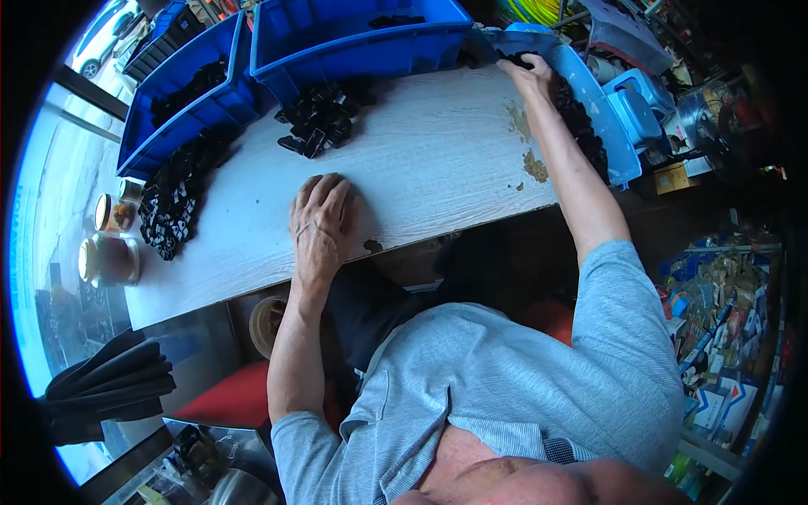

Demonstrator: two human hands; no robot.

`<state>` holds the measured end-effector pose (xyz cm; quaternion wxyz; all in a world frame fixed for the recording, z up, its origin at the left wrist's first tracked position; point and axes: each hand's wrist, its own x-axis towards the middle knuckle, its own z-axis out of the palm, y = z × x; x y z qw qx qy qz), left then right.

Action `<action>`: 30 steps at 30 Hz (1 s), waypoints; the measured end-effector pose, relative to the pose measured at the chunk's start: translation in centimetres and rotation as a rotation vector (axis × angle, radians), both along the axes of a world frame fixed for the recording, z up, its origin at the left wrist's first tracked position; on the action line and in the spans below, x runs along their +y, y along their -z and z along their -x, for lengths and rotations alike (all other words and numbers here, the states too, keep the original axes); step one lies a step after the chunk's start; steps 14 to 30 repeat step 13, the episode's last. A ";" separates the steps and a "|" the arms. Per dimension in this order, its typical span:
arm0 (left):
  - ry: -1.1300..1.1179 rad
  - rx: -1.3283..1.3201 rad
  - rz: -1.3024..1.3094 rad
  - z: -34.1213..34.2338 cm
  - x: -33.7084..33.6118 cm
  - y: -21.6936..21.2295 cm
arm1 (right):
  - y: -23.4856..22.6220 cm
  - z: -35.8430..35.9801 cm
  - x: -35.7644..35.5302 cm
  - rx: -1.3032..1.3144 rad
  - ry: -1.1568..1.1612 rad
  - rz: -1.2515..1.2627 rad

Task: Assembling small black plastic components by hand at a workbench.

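While the right hand [528, 74] reaches into the right blue bin [608, 126], its fingers curl down among black parts [581, 122] (whether they grip one, cannot tell). Left hand [322, 220] lies flat on the white table [438, 160], fingers spread, holding nothing. Just beyond those fingertips sits a small pile of black parts [320, 118], against a second bin [353, 42]. Further left: third bin [181, 97], another pile [172, 202], two jars [109, 244].

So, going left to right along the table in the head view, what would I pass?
Two lidded jars → a long heap of black parts → the left hand lying flat on the table → the right hand reaching into a blue bin of black parts.
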<state>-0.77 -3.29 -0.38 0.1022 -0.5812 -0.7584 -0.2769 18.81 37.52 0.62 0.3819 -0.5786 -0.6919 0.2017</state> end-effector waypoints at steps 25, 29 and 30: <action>-0.024 -0.073 -0.003 0.2 -0.5 -0.2 | 0.6 5.1 1.3 -0.380 -0.319 0.125; -0.024 -0.073 -0.003 0.2 -0.5 -0.2 | 0.6 5.1 1.3 -0.380 -0.319 0.125; -0.024 -0.073 -0.003 0.2 -0.5 -0.2 | 0.6 5.1 1.3 -0.380 -0.319 0.125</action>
